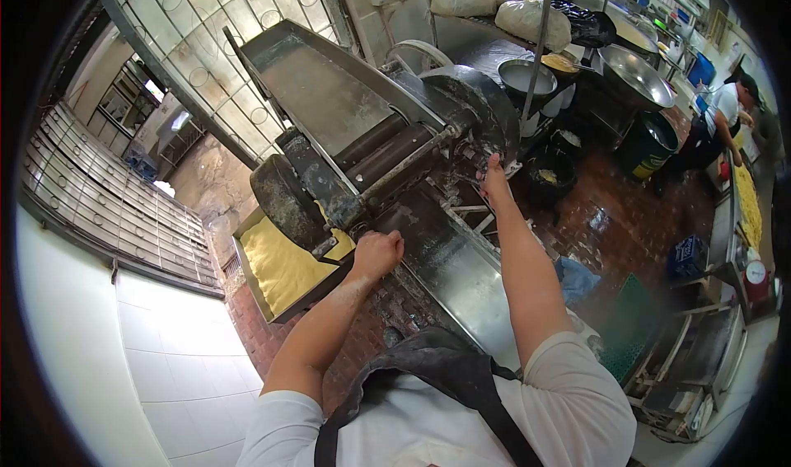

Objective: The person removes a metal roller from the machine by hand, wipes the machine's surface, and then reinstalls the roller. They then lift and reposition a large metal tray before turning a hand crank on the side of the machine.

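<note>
A dark, worn roller machine point(395, 150) with a sloping metal tray point(317, 88) stands in front of me. My left hand point(379, 253) is closed at the machine's near left edge; what its fingers hold, if anything, is hidden. My right hand point(494, 180) is at the machine's right end, thumb up and fingers curled by the side fittings; its grip is too small to make out. Below the rollers a smooth metal sheet point(461, 277) slopes toward me. Yellow dough point(284, 261) fills a metal-sided bin to the left of the machine.
Another person point(725, 121) leans over a long table with yellow food at the right. Metal bowls point(634, 75), a dark bucket point(550, 178) and a large green bin point(647, 145) stand beyond the machine. A blue crate point(685, 255) sits on the brick floor; a barred gate is at the left.
</note>
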`<control>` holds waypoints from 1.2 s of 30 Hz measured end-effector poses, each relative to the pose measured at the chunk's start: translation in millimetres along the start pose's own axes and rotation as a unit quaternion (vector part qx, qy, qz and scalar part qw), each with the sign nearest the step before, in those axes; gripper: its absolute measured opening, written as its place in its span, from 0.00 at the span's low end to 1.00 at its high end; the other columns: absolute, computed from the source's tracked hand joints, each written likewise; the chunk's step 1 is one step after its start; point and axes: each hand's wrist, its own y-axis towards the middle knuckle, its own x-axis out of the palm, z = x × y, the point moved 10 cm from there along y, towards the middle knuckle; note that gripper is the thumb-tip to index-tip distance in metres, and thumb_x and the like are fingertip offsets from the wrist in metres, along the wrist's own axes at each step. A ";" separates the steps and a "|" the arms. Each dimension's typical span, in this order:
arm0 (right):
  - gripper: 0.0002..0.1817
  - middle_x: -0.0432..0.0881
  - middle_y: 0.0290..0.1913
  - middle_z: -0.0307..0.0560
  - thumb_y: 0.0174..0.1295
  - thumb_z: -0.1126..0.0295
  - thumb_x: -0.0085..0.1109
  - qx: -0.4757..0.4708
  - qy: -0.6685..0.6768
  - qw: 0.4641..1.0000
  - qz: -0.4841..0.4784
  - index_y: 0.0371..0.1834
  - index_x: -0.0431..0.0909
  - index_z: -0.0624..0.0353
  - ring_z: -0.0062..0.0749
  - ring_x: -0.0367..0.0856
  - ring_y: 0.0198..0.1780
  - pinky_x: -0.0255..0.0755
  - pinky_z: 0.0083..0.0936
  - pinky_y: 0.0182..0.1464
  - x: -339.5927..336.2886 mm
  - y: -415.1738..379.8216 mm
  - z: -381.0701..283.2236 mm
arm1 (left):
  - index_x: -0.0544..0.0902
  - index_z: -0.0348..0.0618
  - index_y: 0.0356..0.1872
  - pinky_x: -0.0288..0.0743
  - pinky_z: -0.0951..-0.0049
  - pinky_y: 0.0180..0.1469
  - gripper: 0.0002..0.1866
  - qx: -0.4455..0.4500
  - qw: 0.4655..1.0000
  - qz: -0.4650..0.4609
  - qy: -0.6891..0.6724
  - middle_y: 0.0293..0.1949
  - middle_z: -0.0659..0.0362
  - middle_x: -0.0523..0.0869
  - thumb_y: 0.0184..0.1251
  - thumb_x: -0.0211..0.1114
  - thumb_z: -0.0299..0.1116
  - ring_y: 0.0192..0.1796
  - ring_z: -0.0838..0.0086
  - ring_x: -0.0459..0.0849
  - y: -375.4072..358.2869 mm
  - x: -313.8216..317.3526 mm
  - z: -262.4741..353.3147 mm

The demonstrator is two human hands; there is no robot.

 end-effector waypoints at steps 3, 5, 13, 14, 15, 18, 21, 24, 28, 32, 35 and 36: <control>0.44 0.77 0.29 0.41 0.65 0.22 0.38 -0.003 0.005 1.000 0.002 0.60 0.71 0.52 0.20 0.60 0.15 0.58 0.23 0.16 0.9 -2.1 -1.7 | 0.83 0.46 0.30 0.80 0.52 0.39 0.08 -0.001 1.000 0.001 0.001 0.20 0.50 0.84 0.65 0.65 0.38 0.27 0.52 0.86 -0.6 0.5 -0.5; 0.43 0.76 0.30 0.40 0.65 0.22 0.38 -0.003 0.009 1.000 0.015 0.59 0.72 0.51 0.19 0.60 0.15 0.58 0.23 0.16 0.6 -5.3 -2.4 | 0.82 0.46 0.29 0.80 0.52 0.39 0.08 0.004 1.000 0.005 -0.005 0.20 0.50 0.84 0.65 0.65 0.38 0.27 0.52 0.86 -0.5 0.8 -0.6; 0.43 0.76 0.30 0.40 0.64 0.21 0.40 -0.005 0.012 1.000 0.007 0.61 0.72 0.50 0.20 0.63 0.16 0.56 0.21 0.15 -0.6 1.0 2.4 | 0.83 0.47 0.28 0.80 0.52 0.35 0.08 0.014 1.000 0.026 0.001 0.19 0.51 0.83 0.63 0.68 0.38 0.26 0.53 0.86 -0.7 -3.0 0.9; 0.44 0.76 0.31 0.41 0.64 0.22 0.40 -0.006 0.011 1.000 0.008 0.62 0.71 0.50 0.20 0.64 0.17 0.57 0.21 0.15 -0.4 1.0 2.5 | 0.83 0.47 0.28 0.80 0.52 0.36 0.08 0.016 1.000 0.025 0.003 0.19 0.51 0.83 0.63 0.68 0.38 0.26 0.52 0.86 -0.8 -3.3 1.3; 0.44 0.76 0.31 0.41 0.65 0.22 0.40 -0.008 0.011 1.000 0.008 0.63 0.71 0.50 0.21 0.66 0.17 0.57 0.20 0.15 -0.2 2.8 3.4 | 0.83 0.47 0.28 0.80 0.52 0.36 0.08 0.017 1.000 0.026 0.004 0.19 0.51 0.83 0.63 0.68 0.38 0.26 0.52 0.86 -0.9 -4.4 1.8; 0.43 0.77 0.33 0.42 0.66 0.23 0.38 -0.015 0.001 1.000 0.017 0.65 0.70 0.50 0.22 0.67 0.18 0.57 0.20 0.15 -0.5 5.7 3.7 | 0.81 0.46 0.28 0.80 0.53 0.39 0.09 0.011 1.000 0.011 0.003 0.19 0.50 0.83 0.65 0.66 0.38 0.27 0.52 0.86 0.3 -4.2 2.9; 0.45 0.77 0.35 0.44 0.65 0.22 0.39 -0.016 -0.001 1.000 0.014 0.67 0.69 0.50 0.23 0.67 0.17 0.58 0.20 0.15 0.1 3.8 2.2 | 0.81 0.46 0.28 0.79 0.52 0.38 0.09 0.009 1.000 0.010 0.004 0.19 0.50 0.83 0.65 0.66 0.38 0.26 0.52 0.85 -0.6 -6.0 4.0; 0.47 0.77 0.34 0.44 0.64 0.21 0.39 0.021 0.007 1.000 0.002 0.67 0.69 0.52 0.22 0.66 0.17 0.58 0.21 0.15 -0.2 2.4 5.1 | 0.81 0.46 0.28 0.79 0.52 0.38 0.09 0.013 1.000 0.014 0.009 0.19 0.50 0.83 0.65 0.66 0.38 0.26 0.52 0.85 -0.8 -5.4 3.9; 0.47 0.77 0.33 0.44 0.63 0.20 0.40 0.004 0.010 1.000 0.005 0.67 0.69 0.51 0.22 0.65 0.16 0.57 0.22 0.14 1.2 0.0 1.8 | 0.82 0.46 0.28 0.79 0.51 0.37 0.09 0.004 1.000 0.010 0.005 0.19 0.50 0.83 0.64 0.67 0.38 0.26 0.52 0.85 -1.5 0.1 0.0; 0.43 0.76 0.30 0.41 0.67 0.23 0.39 0.004 0.010 1.000 0.021 0.65 0.70 0.50 0.21 0.64 0.15 0.56 0.23 0.13 0.2 3.8 3.2 | 0.83 0.47 0.29 0.79 0.51 0.36 0.08 0.006 1.000 0.021 0.002 0.20 0.51 0.83 0.63 0.67 0.38 0.27 0.52 0.85 -1.3 -4.6 1.2; 0.41 0.76 0.29 0.40 0.68 0.24 0.39 0.008 0.015 1.000 0.018 0.61 0.71 0.50 0.20 0.63 0.15 0.55 0.23 0.13 1.2 -3.3 -1.2 | 0.83 0.47 0.29 0.79 0.51 0.36 0.08 0.005 1.000 0.026 0.003 0.20 0.51 0.84 0.63 0.67 0.38 0.27 0.52 0.85 -2.0 -3.8 0.2; 0.40 0.75 0.29 0.40 0.68 0.24 0.38 0.009 0.017 1.000 0.009 0.59 0.71 0.50 0.20 0.62 0.16 0.54 0.22 0.14 2.1 -2.9 -0.3 | 0.83 0.47 0.29 0.79 0.51 0.36 0.08 0.004 1.000 0.025 0.003 0.20 0.51 0.84 0.63 0.67 0.38 0.27 0.52 0.85 -1.9 -4.1 0.3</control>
